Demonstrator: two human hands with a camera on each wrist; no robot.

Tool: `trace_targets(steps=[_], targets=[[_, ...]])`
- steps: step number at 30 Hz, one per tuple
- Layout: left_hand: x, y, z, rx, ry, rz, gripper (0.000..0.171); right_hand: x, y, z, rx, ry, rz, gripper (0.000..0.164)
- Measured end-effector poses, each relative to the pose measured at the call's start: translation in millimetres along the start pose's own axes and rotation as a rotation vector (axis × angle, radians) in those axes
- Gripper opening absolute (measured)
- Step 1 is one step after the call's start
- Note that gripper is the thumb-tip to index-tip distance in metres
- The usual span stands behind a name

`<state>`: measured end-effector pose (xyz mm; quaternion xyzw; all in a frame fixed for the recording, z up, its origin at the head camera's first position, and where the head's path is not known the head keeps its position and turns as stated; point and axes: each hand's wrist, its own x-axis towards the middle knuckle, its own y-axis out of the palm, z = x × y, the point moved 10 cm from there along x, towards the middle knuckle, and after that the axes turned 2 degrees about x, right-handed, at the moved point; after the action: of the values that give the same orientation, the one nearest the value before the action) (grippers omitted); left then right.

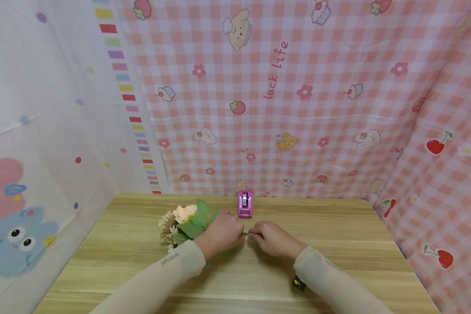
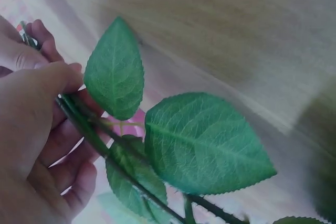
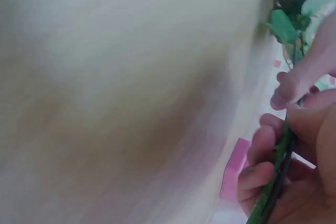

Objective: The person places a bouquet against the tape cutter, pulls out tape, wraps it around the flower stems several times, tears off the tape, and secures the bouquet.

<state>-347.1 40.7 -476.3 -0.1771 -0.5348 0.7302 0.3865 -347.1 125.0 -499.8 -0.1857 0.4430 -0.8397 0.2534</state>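
A bunch of artificial flowers [image 1: 185,213] with pale peach and cream blooms lies toward the left in the head view. My left hand [image 1: 223,231] grips its green stems [image 2: 84,124] just below the leaves [image 2: 205,142]. Close beside it, my right hand [image 1: 274,239] pinches the lower part of the same stems [image 3: 281,161]. In the right wrist view the two hands almost meet along the stems. Beyond them stands a pink tape dispenser [image 1: 245,205], which neither hand touches.
A small black object with a yellow mark [image 1: 298,283] lies by my right sleeve, partly covered by it. The wooden table [image 1: 337,218] ends against a pink checked cloth [image 1: 259,131] at the back. More cloth hangs at the left and right.
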Motion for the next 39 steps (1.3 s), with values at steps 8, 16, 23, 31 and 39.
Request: trace_targets(steps=[8,16,23,31,39], targets=[[-2.4,-7.0,-7.3,0.135,0.027,-0.056,0.028,6,4,-16,0.214,0.144,0.082,0.028],[-3.3,2.6,-9.7,0.170,0.044,-0.014,0.020,3,5,-25,0.442,0.269,0.083,0.021],[-2.1,3.6,7.4,-0.255,-0.053,0.106,0.023,2,-1,-24,0.349,0.222,0.010,0.020],[-3.4,8.5,21.8,-0.668,-0.093,0.222,0.026,2,-5,-20,0.226,0.156,-0.070,0.023],[0.8,2.8,22.3,-0.630,-0.039,0.141,0.017,3,-10,-13,0.181,0.083,-0.124,0.020]])
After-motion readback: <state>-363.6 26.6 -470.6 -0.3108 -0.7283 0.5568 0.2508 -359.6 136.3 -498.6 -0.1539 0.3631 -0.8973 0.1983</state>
